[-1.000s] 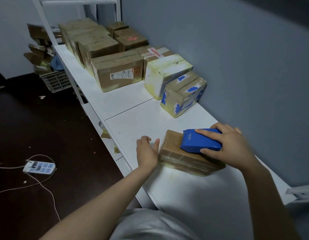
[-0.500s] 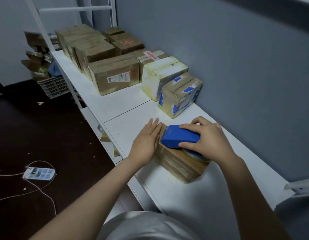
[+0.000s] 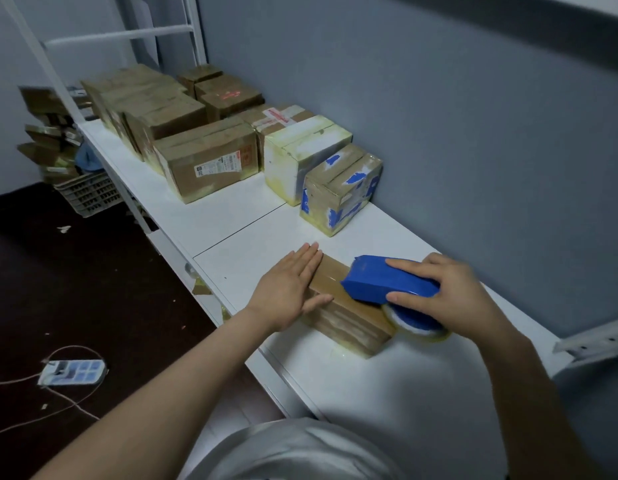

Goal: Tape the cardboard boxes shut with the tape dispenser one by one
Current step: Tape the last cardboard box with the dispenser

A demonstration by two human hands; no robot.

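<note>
A small brown cardboard box (image 3: 349, 320) lies on the white shelf (image 3: 252, 223) in front of me. My left hand (image 3: 290, 289) rests flat against the box's left end, fingers straight and thumb on its top. My right hand (image 3: 449, 296) grips the blue tape dispenser (image 3: 387, 278), which sits on top of the box with its nose pointing left. The tape roll (image 3: 415, 327) hangs over the box's right end. A glossy strip of tape covers the top ahead of the dispenser.
Several more cardboard boxes line the shelf behind, the nearest a box with blue tape patches (image 3: 342, 188) and a pale yellow-white box (image 3: 304, 150). The grey wall (image 3: 474, 133) runs along the right. A power strip (image 3: 72, 372) and cable lie on the dark floor.
My left hand has gone from curled beside the box to flat against its left end. The dispenser slid left along the top, then back right, its roll now past the box's right end.
</note>
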